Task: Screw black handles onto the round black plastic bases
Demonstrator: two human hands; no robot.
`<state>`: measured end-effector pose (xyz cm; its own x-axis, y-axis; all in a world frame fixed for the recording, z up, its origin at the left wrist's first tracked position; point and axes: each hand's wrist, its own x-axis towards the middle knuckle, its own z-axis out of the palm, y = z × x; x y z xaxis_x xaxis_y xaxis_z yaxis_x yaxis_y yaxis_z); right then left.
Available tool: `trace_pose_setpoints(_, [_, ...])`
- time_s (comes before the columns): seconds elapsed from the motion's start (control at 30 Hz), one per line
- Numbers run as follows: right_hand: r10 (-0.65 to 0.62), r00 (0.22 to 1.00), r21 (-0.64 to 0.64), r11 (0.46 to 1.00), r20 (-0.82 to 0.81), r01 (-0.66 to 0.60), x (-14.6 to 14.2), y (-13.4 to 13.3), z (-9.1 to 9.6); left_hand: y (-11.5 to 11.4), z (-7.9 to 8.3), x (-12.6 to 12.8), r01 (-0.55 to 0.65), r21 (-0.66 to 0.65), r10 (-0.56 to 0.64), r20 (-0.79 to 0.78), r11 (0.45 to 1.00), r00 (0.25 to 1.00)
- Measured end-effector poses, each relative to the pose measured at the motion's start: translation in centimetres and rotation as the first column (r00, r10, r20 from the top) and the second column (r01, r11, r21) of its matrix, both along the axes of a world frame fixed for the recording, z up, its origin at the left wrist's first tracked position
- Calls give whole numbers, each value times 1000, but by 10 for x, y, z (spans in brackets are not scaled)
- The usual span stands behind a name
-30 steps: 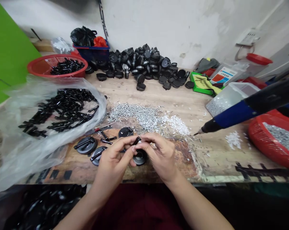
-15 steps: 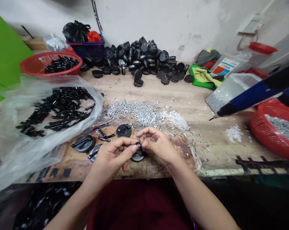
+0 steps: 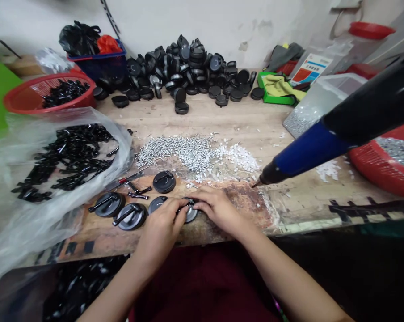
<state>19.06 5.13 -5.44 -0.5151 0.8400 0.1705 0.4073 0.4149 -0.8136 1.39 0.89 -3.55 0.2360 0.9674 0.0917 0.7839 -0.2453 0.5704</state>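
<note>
My left hand [image 3: 162, 225] and my right hand [image 3: 216, 207] meet over a round black disc [image 3: 190, 213] lying near the bench's front edge. Fingers of both hands pinch and press on it, and a small part shows between the fingertips. Just left of my left hand lie three more black discs [image 3: 132, 216] with black clips on them. A further disc [image 3: 164, 181] sits behind them. A heap of small silver screws [image 3: 185, 153] and white plastic bits [image 3: 239, 158] lies beyond my hands.
A blue and black power screwdriver [image 3: 326, 134] hangs in from the right, tip near my right hand. A clear bag of black clips [image 3: 64, 156] lies left. Red baskets [image 3: 44, 91] stand back left and right [image 3: 386, 161]. A pile of black discs [image 3: 188, 67] lines the wall.
Both hands have come down from a raised pinch onto the disc on the bench. The screwdriver tip has swung closer to my right hand. The view has tilted downward.
</note>
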Motion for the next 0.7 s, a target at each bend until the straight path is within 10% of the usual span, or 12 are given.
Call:
trace_pose_setpoints(0.4, [176,983,42,984,-58,-174,9,9,4,-8,2,4,18,87,-7,-133,996,991])
trace_pose_setpoints(0.7, [18,981,136,991,-193,8,5,-13,-16,-9,2,-2,122,35,-120,-46,992,992])
